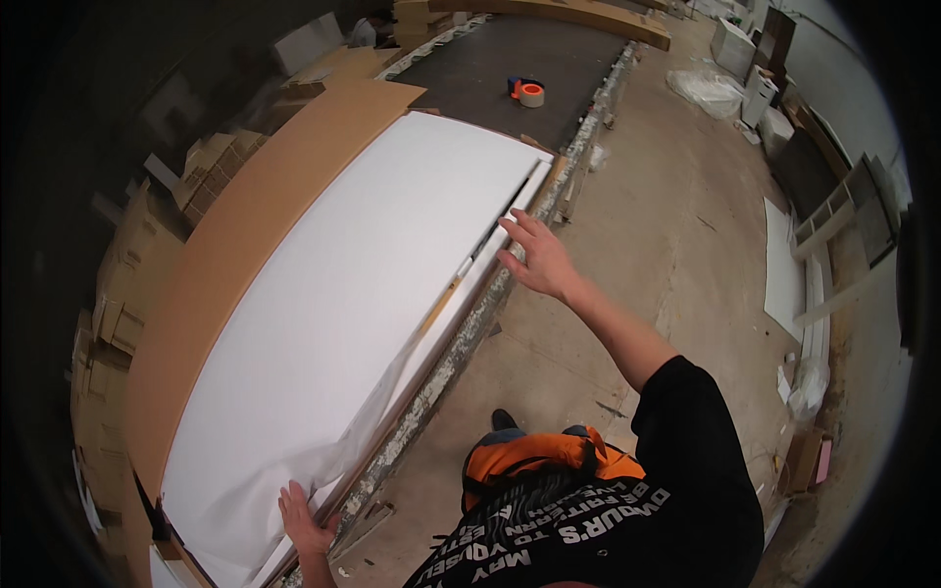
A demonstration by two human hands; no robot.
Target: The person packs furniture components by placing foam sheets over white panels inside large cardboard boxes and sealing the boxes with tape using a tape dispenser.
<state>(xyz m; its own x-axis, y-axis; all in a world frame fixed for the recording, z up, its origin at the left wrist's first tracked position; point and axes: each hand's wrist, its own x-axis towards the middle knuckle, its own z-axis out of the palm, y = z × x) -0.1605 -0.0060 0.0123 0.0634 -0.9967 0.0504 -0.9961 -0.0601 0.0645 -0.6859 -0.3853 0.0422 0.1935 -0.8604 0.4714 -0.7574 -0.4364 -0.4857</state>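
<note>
A long white panel (363, 265) lies in an opened cardboard box (225, 260) on the workbench. Thin clear wrapping (333, 451) bunches up over its near end. My left hand (306, 521) rests by the box's near right edge beside that wrapping, fingers spread. Toward the far right corner, my right hand (534, 257) is held at the box's long edge with its fingers apart. Narrow white strips (456, 299) run along that edge, with a dark gap between them and the panel. Neither hand is closed round anything.
A tape roll (530, 94) with an orange core lies on the dark bench top (470, 69) beyond the box. Cardboard stacks (132, 265) stand to the left. On the right, panels (784, 265) and plastic wrap (708, 91) line the wall, across the concrete floor (637, 235).
</note>
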